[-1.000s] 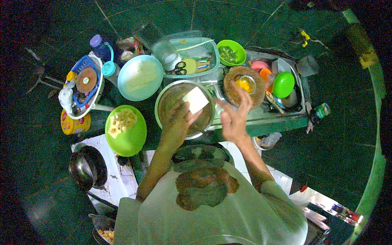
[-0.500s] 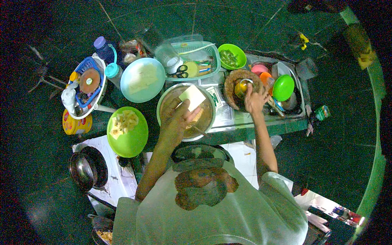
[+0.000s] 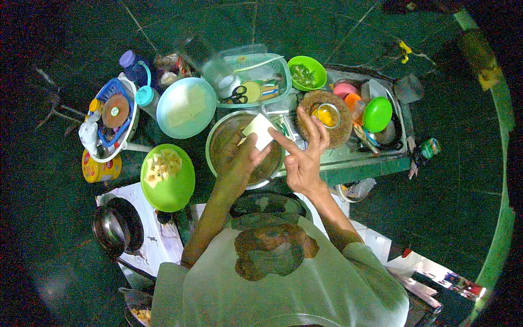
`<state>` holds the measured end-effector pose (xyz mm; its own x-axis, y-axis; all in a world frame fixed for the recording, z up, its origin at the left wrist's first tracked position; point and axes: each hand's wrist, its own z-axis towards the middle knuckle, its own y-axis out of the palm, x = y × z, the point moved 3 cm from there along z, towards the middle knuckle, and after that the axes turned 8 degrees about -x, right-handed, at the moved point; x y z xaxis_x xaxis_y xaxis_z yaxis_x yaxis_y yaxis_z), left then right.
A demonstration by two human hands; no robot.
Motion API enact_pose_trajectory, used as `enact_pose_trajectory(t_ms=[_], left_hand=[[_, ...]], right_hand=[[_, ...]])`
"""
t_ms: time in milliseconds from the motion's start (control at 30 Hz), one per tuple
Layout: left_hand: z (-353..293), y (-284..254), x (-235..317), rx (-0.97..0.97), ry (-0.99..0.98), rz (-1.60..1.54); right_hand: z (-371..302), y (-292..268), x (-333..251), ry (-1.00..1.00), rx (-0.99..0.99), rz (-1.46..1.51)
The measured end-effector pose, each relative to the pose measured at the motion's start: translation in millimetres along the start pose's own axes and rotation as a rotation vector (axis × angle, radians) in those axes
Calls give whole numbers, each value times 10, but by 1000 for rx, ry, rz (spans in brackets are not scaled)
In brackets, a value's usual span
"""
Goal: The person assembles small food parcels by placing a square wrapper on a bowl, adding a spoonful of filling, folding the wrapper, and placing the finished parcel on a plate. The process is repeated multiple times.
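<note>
My left hand (image 3: 235, 166) pinches a pale square dough wrapper (image 3: 258, 131) above a wide pot (image 3: 208, 150) with brownish contents. My right hand (image 3: 306, 166) has its fingers spread, and its index fingertip meets the wrapper's right edge. To the right, a small glass bowl of yellow egg (image 3: 327, 115) rests on a rough brown round dish (image 3: 340, 139). Folded filled wrappers lie at the far side of a green plate (image 3: 174, 191) on my left. Beyond it, a light blue plate (image 3: 207, 122) carries a stack of pale wrapper sheets (image 3: 188, 109).
Behind the pot, a pale green basket (image 3: 286, 82) contains scissors (image 3: 238, 95) and utensils. A green bowl of chopped greens (image 3: 305, 74) stands beside it. At the right, a tray (image 3: 404, 131) carries colourful cups. A white tub (image 3: 136, 98) and a dark pan (image 3: 111, 226) are at the left.
My right hand has left the egg bowl and come left to the wrapper. My left hand still grips the wrapper over the pot.
</note>
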<state>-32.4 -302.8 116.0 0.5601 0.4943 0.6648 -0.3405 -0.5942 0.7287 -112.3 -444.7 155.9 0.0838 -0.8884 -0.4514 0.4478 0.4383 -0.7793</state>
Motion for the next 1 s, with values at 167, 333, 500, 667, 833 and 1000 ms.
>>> enact_pose_trajectory(t_ms=[167, 333, 500, 667, 833, 1000], left_hand=[[-76, -49, -21, -42, 34, -46], [-79, -111, 10, 1, -5, 23], [-76, -130, 183, 61, 5, 294], [-136, -126, 221, 56, -21, 261], [-247, -454, 411, 166, -56, 706], [-287, -964, 387, 215, 71, 363]], right_hand=[[-109, 63, -58, -22, -59, -89], [-73, 13, -35, -60, -120, -88], [-64, 13, 24, 43, -29, -83], [45, 116, -143, -76, -302, -140], [-104, 108, 84, -22, -411, -3], [-363, 190, 245, -108, -837, 185]])
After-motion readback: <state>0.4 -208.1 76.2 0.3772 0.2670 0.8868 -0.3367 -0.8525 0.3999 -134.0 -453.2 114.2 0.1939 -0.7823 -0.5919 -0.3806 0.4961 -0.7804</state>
